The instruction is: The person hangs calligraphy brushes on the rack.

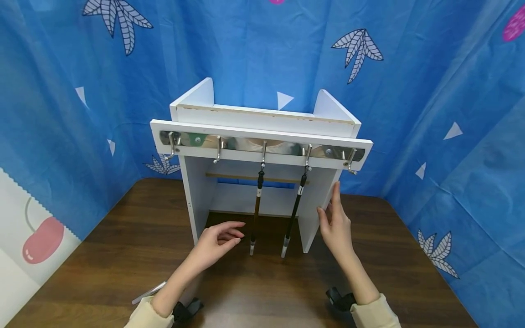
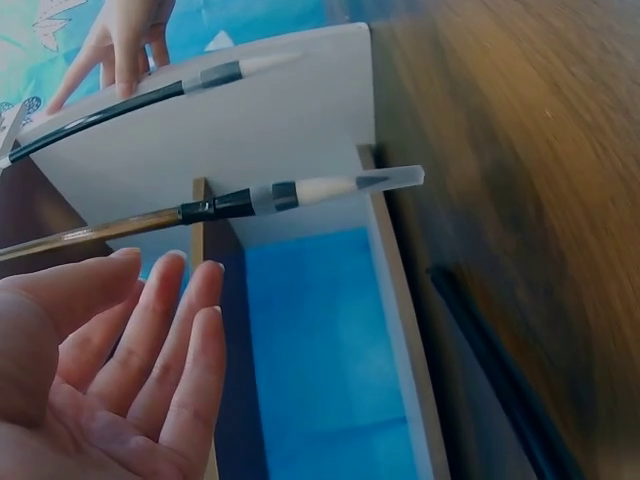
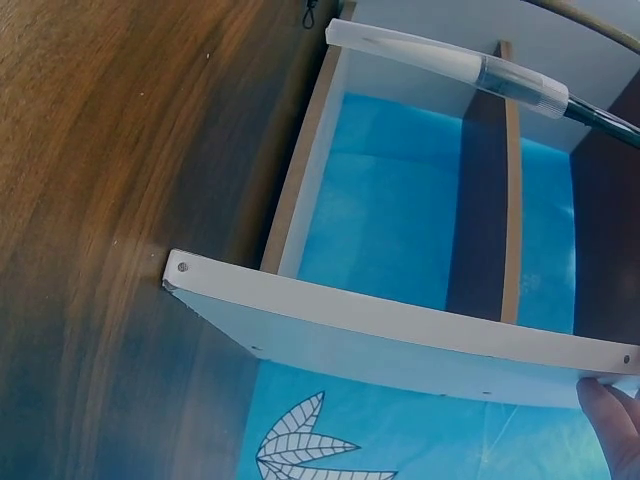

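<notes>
Two calligraphy brushes hang tip-down from hooks on a white wooden rack. The one with the brown handle hangs from the middle hook, a clear cap over its bristles. To its right hangs the black-handled brush, its capped tip in the right wrist view. My left hand is just left of the brown brush, fingers loosely bent and apart from it, palm bare in the left wrist view. My right hand rests with extended fingers on the outer face of the rack's right side panel.
Hooks line a metal strip on the rack's front rail. A dark rod lies on the wooden table, and a small black loop shows there too. A blue patterned curtain hangs behind.
</notes>
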Available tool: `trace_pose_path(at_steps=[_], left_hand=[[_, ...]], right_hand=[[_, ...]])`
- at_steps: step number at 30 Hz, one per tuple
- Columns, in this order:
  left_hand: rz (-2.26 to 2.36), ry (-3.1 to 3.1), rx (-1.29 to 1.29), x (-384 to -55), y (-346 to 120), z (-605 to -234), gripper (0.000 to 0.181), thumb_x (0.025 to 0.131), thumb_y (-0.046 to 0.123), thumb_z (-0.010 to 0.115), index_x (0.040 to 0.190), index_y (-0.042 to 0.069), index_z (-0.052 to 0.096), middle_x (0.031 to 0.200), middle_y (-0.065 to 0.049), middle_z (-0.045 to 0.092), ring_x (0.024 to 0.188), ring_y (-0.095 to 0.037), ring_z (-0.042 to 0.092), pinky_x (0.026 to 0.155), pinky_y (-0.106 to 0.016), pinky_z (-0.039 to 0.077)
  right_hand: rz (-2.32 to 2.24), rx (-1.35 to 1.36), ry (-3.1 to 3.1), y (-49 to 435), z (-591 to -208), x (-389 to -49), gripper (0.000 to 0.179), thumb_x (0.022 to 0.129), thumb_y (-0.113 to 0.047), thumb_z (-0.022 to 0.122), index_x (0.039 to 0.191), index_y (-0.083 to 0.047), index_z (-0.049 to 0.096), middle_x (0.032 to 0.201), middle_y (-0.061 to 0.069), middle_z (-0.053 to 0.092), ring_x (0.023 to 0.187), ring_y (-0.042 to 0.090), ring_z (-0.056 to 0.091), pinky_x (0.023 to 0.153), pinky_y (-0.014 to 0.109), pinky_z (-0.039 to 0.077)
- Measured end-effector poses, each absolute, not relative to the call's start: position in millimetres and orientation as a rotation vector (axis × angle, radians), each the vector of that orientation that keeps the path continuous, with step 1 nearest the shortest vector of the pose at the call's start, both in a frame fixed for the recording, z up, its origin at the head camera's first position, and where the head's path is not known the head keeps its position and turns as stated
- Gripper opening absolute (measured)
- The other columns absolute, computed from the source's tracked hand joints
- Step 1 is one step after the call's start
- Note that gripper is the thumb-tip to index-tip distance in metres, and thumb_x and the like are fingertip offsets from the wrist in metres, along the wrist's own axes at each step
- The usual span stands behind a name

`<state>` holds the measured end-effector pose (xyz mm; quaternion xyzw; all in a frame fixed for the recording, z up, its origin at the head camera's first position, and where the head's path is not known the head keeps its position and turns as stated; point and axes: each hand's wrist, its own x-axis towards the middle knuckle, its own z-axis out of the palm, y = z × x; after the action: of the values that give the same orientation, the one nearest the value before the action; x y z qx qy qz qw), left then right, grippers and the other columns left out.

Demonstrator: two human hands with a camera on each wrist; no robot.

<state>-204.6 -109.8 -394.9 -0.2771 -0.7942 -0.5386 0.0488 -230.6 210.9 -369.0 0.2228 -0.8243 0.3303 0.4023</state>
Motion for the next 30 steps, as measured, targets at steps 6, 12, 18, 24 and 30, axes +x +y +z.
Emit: trace_pose_path(at_steps=[6,12,18,24,30], left_hand=[[-1.591,-2.459,-0.779,-199.8,-122.7,-392.8,0.036,0.087,-0.002,0.063,0.122,0.005,0.06,0.095,-0.001,0.066,0.085,-0.02,0.065,0.074,-0.027,0.053],[-1.545,-2.502,-0.778,-193.9,-134.8,-391.0,0.036,0.087,-0.003,0.062,0.122,0.005,0.06,0.095,-0.001,0.066,0.084,-0.02,0.065,0.073,-0.027,0.053],[-1.376,-2.611,-0.726,-189.3,-145.5,-391.9,0.034,0.086,-0.003,0.063,0.12,0.004,0.061,0.091,0.001,0.066,0.081,-0.015,0.065,0.07,-0.025,0.053],[-1.134,-2.738,-0.634,-186.8,-154.9,-397.0,0.032,0.085,0.0,0.064,0.117,0.004,0.063,0.091,-0.002,0.067,0.079,-0.012,0.065,0.067,-0.026,0.053],[-1.022,-2.8,-0.546,-184.7,-160.5,-405.2,0.034,0.083,0.001,0.067,0.117,0.002,0.062,0.099,-0.007,0.066,0.084,-0.019,0.064,0.069,-0.037,0.053]], right_hand=[[0.83,0.568,-2.078,210.3,-370.4,-232.0,0.093,0.081,0.017,0.061,0.151,-0.008,0.005,0.148,0.022,0.024,0.104,0.046,0.054,0.071,0.05,0.051],[0.837,0.565,-2.073,209.8,-369.4,-231.5,0.093,0.081,0.018,0.06,0.151,-0.009,0.006,0.147,0.023,0.026,0.104,0.046,0.054,0.069,0.052,0.051],[0.83,0.565,-2.067,210.2,-369.2,-231.7,0.093,0.081,0.019,0.06,0.151,-0.009,0.006,0.147,0.023,0.025,0.103,0.046,0.054,0.069,0.051,0.051],[0.827,0.574,-2.062,210.4,-370.4,-232.8,0.093,0.08,0.019,0.06,0.151,-0.009,0.006,0.149,0.02,0.023,0.103,0.046,0.054,0.069,0.05,0.051],[0.823,0.58,-2.058,211.1,-370.7,-232.8,0.094,0.08,0.02,0.061,0.151,-0.009,0.006,0.149,0.019,0.022,0.104,0.046,0.054,0.07,0.05,0.051]])
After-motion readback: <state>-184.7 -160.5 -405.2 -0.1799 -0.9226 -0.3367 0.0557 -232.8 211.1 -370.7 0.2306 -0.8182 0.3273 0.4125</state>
